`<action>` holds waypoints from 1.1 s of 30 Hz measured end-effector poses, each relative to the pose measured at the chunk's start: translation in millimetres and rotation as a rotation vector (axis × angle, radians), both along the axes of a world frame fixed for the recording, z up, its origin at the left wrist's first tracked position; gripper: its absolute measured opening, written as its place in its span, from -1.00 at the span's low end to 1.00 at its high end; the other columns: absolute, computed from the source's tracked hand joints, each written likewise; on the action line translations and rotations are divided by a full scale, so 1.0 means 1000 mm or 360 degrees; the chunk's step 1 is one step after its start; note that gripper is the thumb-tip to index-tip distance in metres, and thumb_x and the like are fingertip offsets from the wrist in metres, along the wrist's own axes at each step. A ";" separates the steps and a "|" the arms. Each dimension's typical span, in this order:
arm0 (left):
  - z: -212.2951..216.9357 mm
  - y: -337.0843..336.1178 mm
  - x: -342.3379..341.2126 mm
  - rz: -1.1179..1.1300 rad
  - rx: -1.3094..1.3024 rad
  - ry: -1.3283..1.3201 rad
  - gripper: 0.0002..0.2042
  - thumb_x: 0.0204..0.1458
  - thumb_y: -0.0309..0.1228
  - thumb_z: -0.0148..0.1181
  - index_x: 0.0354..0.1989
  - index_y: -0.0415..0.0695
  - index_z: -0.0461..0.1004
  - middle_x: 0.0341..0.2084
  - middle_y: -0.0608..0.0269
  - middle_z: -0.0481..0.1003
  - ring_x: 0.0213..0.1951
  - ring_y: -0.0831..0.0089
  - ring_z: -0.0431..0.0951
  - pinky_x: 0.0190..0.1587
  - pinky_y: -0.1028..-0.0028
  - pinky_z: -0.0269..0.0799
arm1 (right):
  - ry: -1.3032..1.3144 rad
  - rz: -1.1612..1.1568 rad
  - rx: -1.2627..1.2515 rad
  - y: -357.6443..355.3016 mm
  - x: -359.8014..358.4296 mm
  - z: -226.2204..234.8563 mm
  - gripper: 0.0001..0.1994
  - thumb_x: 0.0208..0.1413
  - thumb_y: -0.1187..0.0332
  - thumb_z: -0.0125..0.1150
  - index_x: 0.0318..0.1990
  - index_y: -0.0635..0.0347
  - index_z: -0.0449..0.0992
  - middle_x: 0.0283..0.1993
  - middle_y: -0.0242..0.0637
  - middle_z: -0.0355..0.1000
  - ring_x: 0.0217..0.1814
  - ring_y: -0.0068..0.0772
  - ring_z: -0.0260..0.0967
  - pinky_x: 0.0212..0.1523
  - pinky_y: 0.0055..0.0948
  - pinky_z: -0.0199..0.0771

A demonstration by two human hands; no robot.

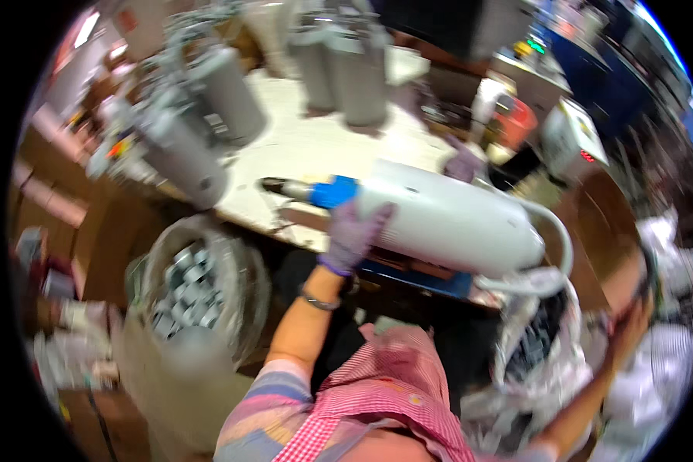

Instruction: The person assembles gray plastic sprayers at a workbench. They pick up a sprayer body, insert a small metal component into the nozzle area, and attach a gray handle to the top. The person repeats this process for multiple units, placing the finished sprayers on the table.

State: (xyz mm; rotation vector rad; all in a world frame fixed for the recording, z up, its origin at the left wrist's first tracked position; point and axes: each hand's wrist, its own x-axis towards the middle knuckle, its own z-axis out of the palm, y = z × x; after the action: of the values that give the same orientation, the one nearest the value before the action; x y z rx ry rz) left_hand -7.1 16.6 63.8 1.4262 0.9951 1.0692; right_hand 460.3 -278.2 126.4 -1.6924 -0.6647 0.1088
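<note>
Nearest: pink checked apron (396,393). White cylinder (454,219) is laid sideways by the bench (285,154) edge, touched by gloved left hand (350,235), thumb and fingers apart; rolling could be caused by lost pressure. Right hand (631,327) blurred, finger state cannot be told.

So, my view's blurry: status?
Gloved left hand on white cylinder; right hand, far right, grip unclear. Cylinder lying sideways. Plastic bag may crowd its right end.

I saw a pale worktable (292,150) across the middle, brown cardboard boxes (60,159) at the left, a bright strip light (87,29) at the far left, and blurred dark blue panels (614,86) at the far right.
</note>
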 end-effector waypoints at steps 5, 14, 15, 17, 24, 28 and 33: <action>-0.007 0.002 0.013 0.0073 0.0061 -0.0066 -0.61 0.08 -0.18 0.36 -0.13 -0.31 0.56 -0.30 0.25 0.60 -0.27 0.59 0.51 -0.17 0.52 0.45 | 0.0125 0.0849 0.0066 0.167 -0.131 0.071 -0.53 0.39 -0.02 -0.16 0.22 0.09 0.36 -0.59 -0.57 0.19 -0.71 -0.79 0.02 -0.76 -0.70 -0.04; -0.003 0.007 0.015 0.0008 0.0041 -0.0048 -0.59 0.06 -0.17 0.38 -0.15 -0.32 0.56 -0.32 0.19 0.62 -0.26 0.54 0.53 -0.14 0.48 0.46 | -0.0017 0.1584 -0.0406 0.249 -0.174 0.059 -0.63 0.36 0.16 0.04 0.18 0.17 0.44 -0.57 -0.56 0.20 -0.57 -0.78 0.10 -0.57 -0.64 0.10; -0.004 0.008 0.013 0.0007 0.0050 -0.0014 -0.59 0.06 -0.17 0.38 -0.15 -0.32 0.56 -0.32 0.18 0.62 -0.26 0.54 0.53 -0.14 0.48 0.46 | -0.0015 0.1584 -0.0466 0.252 -0.175 0.057 -0.63 0.35 0.17 0.05 0.18 0.17 0.45 -0.57 -0.56 0.20 -0.57 -0.78 0.10 -0.57 -0.64 0.10; -0.006 0.010 0.012 0.0006 0.0054 0.0004 -0.58 0.06 -0.16 0.38 -0.14 -0.31 0.56 -0.32 0.18 0.62 -0.26 0.53 0.54 -0.13 0.47 0.46 | -0.0093 0.1624 -0.0528 0.257 -0.177 0.058 -0.64 0.36 0.18 0.03 0.16 0.18 0.45 -0.57 -0.55 0.20 -0.57 -0.77 0.10 -0.57 -0.64 0.10; -0.004 0.006 0.015 0.0028 -0.0061 -0.0028 -0.60 0.04 -0.20 0.40 -0.13 -0.31 0.56 -0.31 0.20 0.62 -0.24 0.52 0.54 -0.11 0.46 0.46 | -0.0218 0.1751 -0.0700 0.262 -0.175 0.058 -0.63 0.37 0.20 0.00 0.18 0.22 0.44 -0.55 -0.57 0.20 -0.57 -0.78 0.11 -0.57 -0.66 0.08; -0.002 0.007 0.020 0.0018 -0.0015 -0.0074 -0.62 0.04 -0.26 0.40 -0.12 -0.32 0.55 -0.30 0.22 0.61 -0.25 0.54 0.54 -0.13 0.48 0.46 | -0.0207 0.1807 -0.0661 0.261 -0.168 0.052 -0.63 0.36 0.20 0.01 0.18 0.22 0.44 -0.53 -0.56 0.22 -0.57 -0.78 0.12 -0.57 -0.66 0.08; 0.004 0.008 0.015 0.0008 -0.0180 -0.0141 -0.65 0.07 -0.30 0.38 -0.09 -0.32 0.55 -0.28 0.23 0.61 -0.27 0.57 0.54 -0.17 0.53 0.49 | -0.0081 0.1808 -0.0768 0.268 -0.174 0.058 -0.64 0.35 0.22 0.02 0.17 0.21 0.45 -0.52 -0.54 0.24 -0.56 -0.78 0.12 -0.57 -0.68 0.08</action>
State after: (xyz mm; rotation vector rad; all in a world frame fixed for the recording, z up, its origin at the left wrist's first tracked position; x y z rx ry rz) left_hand 7.6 24.1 67.3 1.2752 0.9802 1.0539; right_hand 286.4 -10.1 184.3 -1.5503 -1.6707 1.0942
